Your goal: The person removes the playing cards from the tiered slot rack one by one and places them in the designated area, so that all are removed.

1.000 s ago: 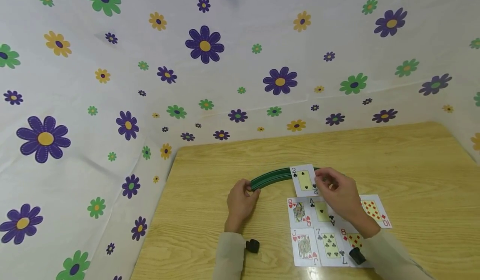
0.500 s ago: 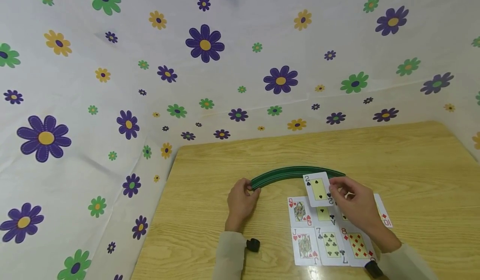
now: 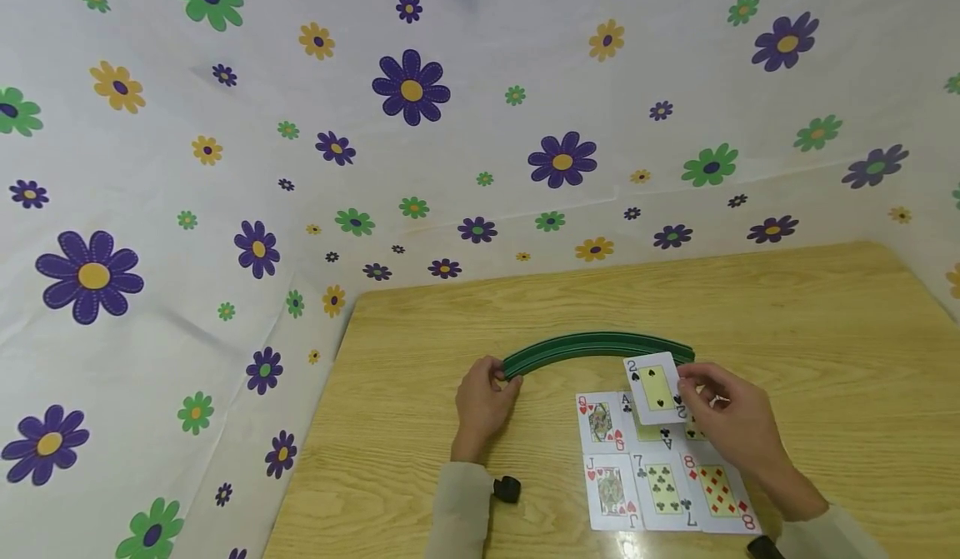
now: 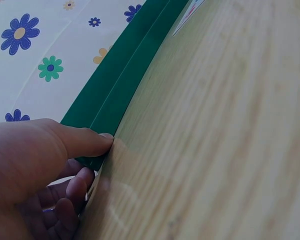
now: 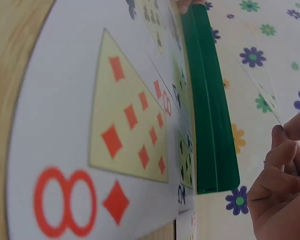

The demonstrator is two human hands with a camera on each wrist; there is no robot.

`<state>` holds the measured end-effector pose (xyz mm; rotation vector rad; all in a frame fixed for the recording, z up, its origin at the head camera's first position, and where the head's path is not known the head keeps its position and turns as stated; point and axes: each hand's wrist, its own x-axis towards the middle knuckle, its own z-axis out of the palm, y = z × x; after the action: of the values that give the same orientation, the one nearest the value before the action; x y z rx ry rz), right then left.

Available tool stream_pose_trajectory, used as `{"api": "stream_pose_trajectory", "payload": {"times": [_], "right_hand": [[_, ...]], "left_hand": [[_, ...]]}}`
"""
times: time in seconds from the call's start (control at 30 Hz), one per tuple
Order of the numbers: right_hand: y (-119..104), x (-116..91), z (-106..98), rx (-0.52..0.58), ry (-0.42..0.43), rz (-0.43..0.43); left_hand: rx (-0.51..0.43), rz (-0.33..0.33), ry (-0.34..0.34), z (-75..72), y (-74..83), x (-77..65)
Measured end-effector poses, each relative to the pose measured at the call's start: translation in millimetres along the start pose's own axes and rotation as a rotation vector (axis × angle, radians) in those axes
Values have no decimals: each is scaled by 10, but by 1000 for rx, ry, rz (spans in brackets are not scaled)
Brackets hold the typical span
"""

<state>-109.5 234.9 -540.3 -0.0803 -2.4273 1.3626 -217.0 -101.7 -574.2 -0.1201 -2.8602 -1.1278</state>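
Note:
My left hand [image 3: 483,401] grips the left end of a curved green playing card holder [image 3: 585,344] on the wooden table. In the left wrist view, the thumb lies on top of the holder [image 4: 130,65] at its end, with the fingers curled below. My right hand [image 3: 738,421] pinches the two of spades [image 3: 648,384] by its right edge, thumb against finger. The card faces up, raised in front of the holder's right end, and overlaps the ace of clubs. In the right wrist view this card [image 5: 267,100] is almost edge-on.
Face-up cards lie in two rows before the holder, among them the queen of hearts [image 3: 600,426], jack of hearts [image 3: 611,509], seven of clubs [image 3: 662,488] and eight of diamonds [image 3: 718,492]. My right hand hides part of the back row. A flower-patterned cloth [image 3: 480,284] hangs behind the table.
My right hand has moved right and toward me with the two of spades, from before the holder's middle to its right end. The left hand has stayed on the holder.

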Motion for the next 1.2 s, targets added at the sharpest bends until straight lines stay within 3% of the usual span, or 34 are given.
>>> {"api": "stream_pose_trajectory", "payload": {"times": [0.27, 0.8, 1.2], "right_hand": [[99, -41, -201, -4, -39, 105], [216, -269, -395, -90, -80, 298], [328, -291, -609, -145, -176, 318]], "left_hand": [[4, 6, 2, 11, -11, 2], [5, 2, -8, 7, -14, -1], [-4, 10, -9, -3, -4, -21]]}}
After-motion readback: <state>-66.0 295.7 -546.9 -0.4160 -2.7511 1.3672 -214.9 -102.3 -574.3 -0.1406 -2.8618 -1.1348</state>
